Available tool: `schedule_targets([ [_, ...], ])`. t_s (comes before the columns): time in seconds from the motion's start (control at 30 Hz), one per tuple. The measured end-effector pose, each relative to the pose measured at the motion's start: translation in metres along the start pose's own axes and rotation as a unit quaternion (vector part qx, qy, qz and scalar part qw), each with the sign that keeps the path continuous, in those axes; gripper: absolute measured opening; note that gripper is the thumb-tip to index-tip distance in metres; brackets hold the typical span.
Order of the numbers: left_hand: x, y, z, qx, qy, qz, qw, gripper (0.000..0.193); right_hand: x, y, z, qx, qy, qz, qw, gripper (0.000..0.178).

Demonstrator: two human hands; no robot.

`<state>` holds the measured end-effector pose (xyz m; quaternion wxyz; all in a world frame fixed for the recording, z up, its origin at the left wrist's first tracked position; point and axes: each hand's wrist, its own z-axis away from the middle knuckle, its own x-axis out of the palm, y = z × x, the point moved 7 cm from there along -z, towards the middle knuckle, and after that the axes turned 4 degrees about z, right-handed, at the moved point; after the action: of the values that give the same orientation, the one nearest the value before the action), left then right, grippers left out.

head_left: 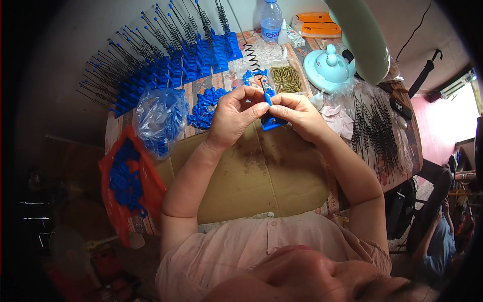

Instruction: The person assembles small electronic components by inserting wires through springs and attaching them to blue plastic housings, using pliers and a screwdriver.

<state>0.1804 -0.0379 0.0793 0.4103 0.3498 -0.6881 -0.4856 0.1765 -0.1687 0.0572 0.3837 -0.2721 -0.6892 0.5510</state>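
Observation:
Above the near middle of the table, both my hands hold a blue plastic piece [272,124] with a flat base and a narrow upright part. From its top rises a black coiled spring wire [252,59]. My left hand [236,113] pinches the upright part from the left, thumb against it. My right hand [298,115] closes on the same part from the right, its thumb and fingers near the left thumb. The fingertips partly hide where the wire enters the blue piece. Beyond the hands lie small blue caps [205,107] and a container of brass-coloured pins [287,79].
Rows of blue bases with springs [166,65] stand at the back left. Nearer are a clear bag [162,118] and a red bag [157,176] of blue parts. Loose black springs [375,131] lie right, by a pale green lamp base [327,70]. Cardboard [241,176] covers the front.

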Motion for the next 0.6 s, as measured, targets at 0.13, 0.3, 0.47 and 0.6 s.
schedule_targets([
  [0.13, 0.002, 0.002, -0.001, -0.011, -0.02, 0.023, 0.999, 0.019, -0.002, 0.0, 0.001, 0.0, 0.013, 0.022, 1.0, 0.022],
  [0.3, -0.005, 0.001, 0.0, 0.024, 0.004, 0.009, 1.0, 0.014, 0.003, 0.0, -0.001, -0.01, 0.002, 0.036, 0.999, 0.021],
  [0.47, -0.005, 0.007, 0.0, 0.025, 0.016, -0.104, 0.994, 0.01, 0.001, 0.0, 0.002, -0.025, 0.028, 0.099, 0.994, 0.018],
  [0.6, -0.005, 0.019, 0.001, 0.061, 0.008, -0.218, 0.974, 0.007, 0.003, -0.002, -0.001, -0.062, 0.031, 0.161, 0.985, 0.017],
])
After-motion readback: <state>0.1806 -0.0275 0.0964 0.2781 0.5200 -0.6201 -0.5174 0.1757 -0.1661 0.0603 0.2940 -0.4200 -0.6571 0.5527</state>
